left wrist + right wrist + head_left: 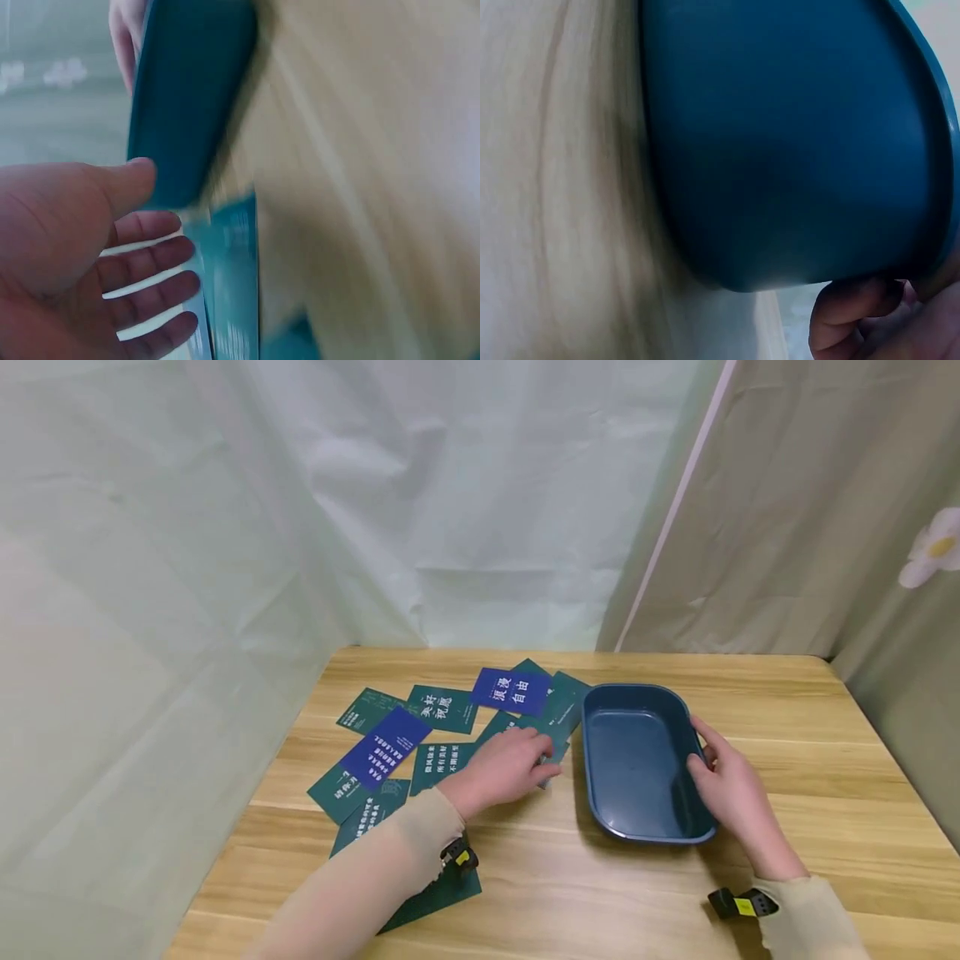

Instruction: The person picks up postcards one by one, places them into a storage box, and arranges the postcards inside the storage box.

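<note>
Tray [637, 768] first: where is it, and who has hold of it?

It's at the worktop [810, 760], with the right grip [731, 789] on its right-hand wall. Thumb over the rim, fingers bent against the outside: that grip is closed on the tray. I can't tell whether the base lies flat.

And the left grip [506, 768]?

Just left of the tray, above the cards [442, 714]. The left wrist view shows its fingers extended and a little apart, thumb out too, so it's relaxed. Whether a fingertip touches a card, I can't make out.

How do the cards lie?

Loosely spread to the left of the tray, several overlapping. Most are green with white writing. One blue card [512, 692] lies across green ones near the tray's far left corner; the other blue card [386, 747] is well left of the tray, also on top of green. A green card [566, 706] is just beside the tray's left wall. Another, left of the tray's near end, is partly hidden by the left sleeve [360, 877].

And beyond?

A pale curtain [487, 527] hangs behind the tray.
</note>
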{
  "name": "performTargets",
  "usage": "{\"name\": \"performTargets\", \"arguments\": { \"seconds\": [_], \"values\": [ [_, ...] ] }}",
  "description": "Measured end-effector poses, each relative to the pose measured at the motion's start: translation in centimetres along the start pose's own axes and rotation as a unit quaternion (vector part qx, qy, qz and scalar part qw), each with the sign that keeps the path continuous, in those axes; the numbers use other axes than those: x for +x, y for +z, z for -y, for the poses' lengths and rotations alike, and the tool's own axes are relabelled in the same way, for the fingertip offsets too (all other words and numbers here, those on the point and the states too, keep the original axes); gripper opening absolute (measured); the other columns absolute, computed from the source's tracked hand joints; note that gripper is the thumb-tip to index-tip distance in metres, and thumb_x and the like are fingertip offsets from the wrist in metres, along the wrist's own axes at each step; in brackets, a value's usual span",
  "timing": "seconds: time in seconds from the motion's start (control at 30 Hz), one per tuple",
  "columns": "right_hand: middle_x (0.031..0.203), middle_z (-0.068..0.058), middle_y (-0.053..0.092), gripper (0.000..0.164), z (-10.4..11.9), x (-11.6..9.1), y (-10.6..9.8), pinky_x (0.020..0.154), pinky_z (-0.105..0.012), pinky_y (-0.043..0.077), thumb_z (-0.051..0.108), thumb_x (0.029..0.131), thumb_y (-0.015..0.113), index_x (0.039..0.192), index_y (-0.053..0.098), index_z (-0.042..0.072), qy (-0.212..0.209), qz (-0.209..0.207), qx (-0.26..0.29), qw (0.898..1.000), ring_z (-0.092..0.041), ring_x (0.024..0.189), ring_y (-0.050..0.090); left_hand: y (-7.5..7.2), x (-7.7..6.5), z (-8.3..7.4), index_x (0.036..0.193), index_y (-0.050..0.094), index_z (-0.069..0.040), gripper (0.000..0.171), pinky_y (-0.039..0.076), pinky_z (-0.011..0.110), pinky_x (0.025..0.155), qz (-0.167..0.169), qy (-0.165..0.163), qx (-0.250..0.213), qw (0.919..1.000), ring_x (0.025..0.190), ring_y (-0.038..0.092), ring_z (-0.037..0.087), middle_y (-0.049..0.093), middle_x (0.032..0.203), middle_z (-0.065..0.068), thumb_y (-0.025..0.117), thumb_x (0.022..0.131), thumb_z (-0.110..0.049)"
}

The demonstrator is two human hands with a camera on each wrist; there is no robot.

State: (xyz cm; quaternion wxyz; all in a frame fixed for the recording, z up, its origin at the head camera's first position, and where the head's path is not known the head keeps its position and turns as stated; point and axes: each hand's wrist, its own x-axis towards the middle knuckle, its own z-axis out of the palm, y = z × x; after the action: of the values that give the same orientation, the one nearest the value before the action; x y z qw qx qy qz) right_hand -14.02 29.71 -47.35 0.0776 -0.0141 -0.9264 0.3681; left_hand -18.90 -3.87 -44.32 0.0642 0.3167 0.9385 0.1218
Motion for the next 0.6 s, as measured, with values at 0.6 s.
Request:
{"name": "performTargets", "arguments": {
  "seconds": [0.6],
  "values": [
    [0.091, -0.013, 0.048, 0.059, 0.3, 1.2, 0.6, 0.065, -0.04, 0.033, -0.001, 0.104, 0.055, 0.162, 0.05, -0.002, -0.019, -0.032, 0.003, 0.999, -0.028, 0.077, 0.044, -2.5, 2.3, 6.7, 0.158, 0.06, -0.014, 0.067, 0.041, 0.048, 0.125, 0.107, -0.053, 0.046, 0.9917, 0.149, 0.049, 0.032, 0.055, 0.162, 0.009, 0.085, 0.101, -0.038]
  ]
}}
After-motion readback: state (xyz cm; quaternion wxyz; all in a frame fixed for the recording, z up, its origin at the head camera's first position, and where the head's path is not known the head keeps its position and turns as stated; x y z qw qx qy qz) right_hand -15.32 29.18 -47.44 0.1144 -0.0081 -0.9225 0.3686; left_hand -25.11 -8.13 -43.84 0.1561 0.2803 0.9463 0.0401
